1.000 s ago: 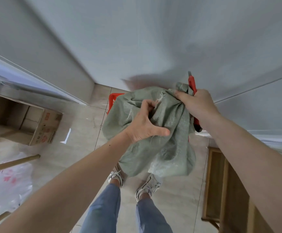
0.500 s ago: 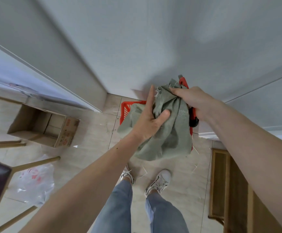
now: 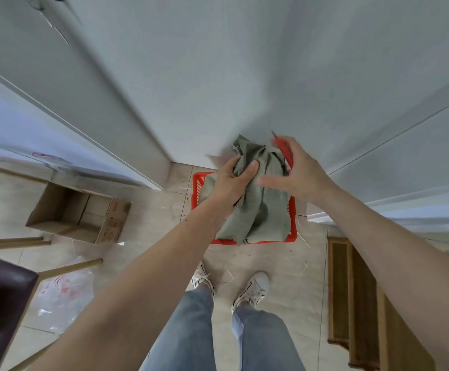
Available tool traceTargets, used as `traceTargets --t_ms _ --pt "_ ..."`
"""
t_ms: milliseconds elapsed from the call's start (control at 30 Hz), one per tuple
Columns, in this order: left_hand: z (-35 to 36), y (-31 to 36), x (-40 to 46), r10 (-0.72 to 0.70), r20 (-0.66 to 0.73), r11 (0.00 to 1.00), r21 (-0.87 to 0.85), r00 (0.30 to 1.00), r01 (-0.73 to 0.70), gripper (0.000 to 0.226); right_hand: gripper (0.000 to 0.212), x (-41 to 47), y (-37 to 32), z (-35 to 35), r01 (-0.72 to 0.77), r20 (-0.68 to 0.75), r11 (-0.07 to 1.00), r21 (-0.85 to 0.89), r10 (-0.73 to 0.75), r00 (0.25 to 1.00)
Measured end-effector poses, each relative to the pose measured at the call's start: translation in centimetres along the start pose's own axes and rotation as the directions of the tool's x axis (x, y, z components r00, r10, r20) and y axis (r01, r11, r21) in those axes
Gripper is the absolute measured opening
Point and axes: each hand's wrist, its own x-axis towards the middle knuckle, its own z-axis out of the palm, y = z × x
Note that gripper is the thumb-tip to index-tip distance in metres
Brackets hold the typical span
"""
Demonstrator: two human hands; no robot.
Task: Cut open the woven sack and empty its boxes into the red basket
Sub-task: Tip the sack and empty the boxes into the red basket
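Green-grey woven sack [image 3: 258, 207] is bunched and limp, and it hangs from the person's left hand [image 3: 231, 183]. The fingers of this hand are curled tightly into the upper folds, with the thumb pressing the cloth from the near side. Just to the right of these fingers is the right hand [image 3: 297, 174]. Its fingers are spread and loose, its thumb lies against the sack, and it keeps a red cutter [image 3: 283, 151] against the palm; how firmly it holds the cutter I cannot tell. Below both hands stands the red basket [image 3: 197, 192] on the tiled floor, and the sack covers most of it. Far to the left of the fingers lies an open cardboard box [image 3: 78, 212].
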Motion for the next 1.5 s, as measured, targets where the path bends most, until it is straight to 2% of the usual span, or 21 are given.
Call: traceTargets --t_ms 100,200,367,433,500,600,667,733,800,867,933,967,1033,1133,1200,1267,1367,1433,1500 --pt "0.1 1.1 -0.1 -0.098 0.026 0.995 -0.015 0.995 0.098 0.034 0.105 -0.9 0.5 -0.1 0.073 0.106 0.994 -0.084 -0.064 0.992" --pt "0.3 2.3 -0.7 -0.176 0.07 0.984 -0.009 0.982 0.177 0.032 0.099 -1.2 0.5 -0.4 0.096 0.062 0.992 -0.082 -0.091 0.994" --pt "0.3 4.6 -2.0 -0.225 0.156 0.974 0.061 0.962 0.218 0.041 0.077 -1.6 -0.6 -1.6 0.109 0.001 0.993 0.052 -0.109 0.994" --pt "0.3 5.6 -2.6 -0.221 0.187 0.974 0.083 0.957 0.209 0.054 0.059 -1.6 -1.3 -1.9 0.116 -0.001 0.989 0.088 -0.116 0.993" --pt "-0.1 6.0 -3.0 -0.214 0.187 0.976 0.067 0.959 0.205 0.085 0.042 -1.6 -1.7 -2.3 0.115 -0.004 0.979 0.171 -0.116 0.993" --pt "-1.5 6.2 -3.5 -0.057 0.246 0.977 0.214 0.968 0.003 0.117 0.028 -2.0 -2.2 -3.1 0.091 0.023 0.938 0.336 -0.105 0.994" --pt "-2.5 6.2 -3.7 0.07 0.336 0.902 0.38 0.939 -0.203 0.123 0.022 -2.4 -2.8 -3.8 0.066 0.035 0.908 0.413 -0.088 0.996" --pt "-2.9 6.2 -3.7 0.173 0.458 0.828 0.412 0.872 -0.381 0.114 0.015 -2.6 -3.3 -4.1 0.043 0.037 0.897 0.44 -0.066 0.997" --pt "-2.6 6.5 -3.8 0.236 0.489 0.852 0.311 0.84 -0.421 0.09 0.012 -2.6 -3.9 -4.3 0.015 0.042 0.885 0.465 -0.039 0.998" --pt "-2.2 6.8 -3.6 0.295 0.407 0.88 0.237 0.864 -0.412 0.064 0.011 -2.6 -4.5 -4.3 -0.022 0.04 0.849 0.528 0.001 0.999" --pt "-1.5 7.0 -3.0 0.348 0.286 0.864 0.272 0.893 -0.424 0.033 0.01 -2.7 -5.0 -4.0 -0.037 0.015 0.825 0.564 0.035 0.999" --pt "-1.3 7.2 -2.7 0.361 0.236 0.858 0.295 0.902 -0.421 0.026 0.012 -2.6 -5.1 -3.8 -0.033 -0.017 0.836 0.548 0.051 0.999" --pt "-0.9 7.6 -2.1 0.35 0.157 0.866 0.321 0.923 -0.383 0.022 0.024 -2.4 -5.0 -3.6 -0.015 -0.116 0.89 0.455 0.077 0.99" --pt "-0.3 7.9 -1.6 0.265 0.001 0.898 0.364 0.964 -0.247 0.028 0.061 -2.8 -3.9 -3.9 0.017 -0.224 0.961 0.276 0.047 0.974" --pt "0.1 8.3 -1.8 0.173 -0.088 0.937 0.323 0.981 -0.136 0.037 0.085 -3.7 -3.3 -3.9 0.058 -0.14 0.981 0.184 -0.032 0.99" --pt "0.5 9.0 -2.1 -0.008 -0.099 0.978 0.208 0.995 0.029 0.046 0.097 -4.4 -2.9 -3.5 0.082 -0.062 0.99 0.118 -0.075 0.995" --pt "0.8 9.4 -2.1 -0.232 -0.049 0.963 0.128 0.971 0.237 0.071 0.095 -4.4 -3.2 -3.3 0.083 -0.125 0.982 0.17 -0.062 0.99" --pt "0.6 10.0 -2.0 -0.275 -0.034 0.951 0.135 0.961 0.277 0.086 0.089 -4.3 -3.8 -3.6 0.069 -0.147 0.963 0.26 -0.031 0.989" --pt "0.4 10.9 -2.0 -0.254 0.024 0.953 0.176 0.967 0.246 0.093 0.063 -4.1 -4.1 -4.1 0.084 -0.153 0.931 0.355 -0.031 0.988"
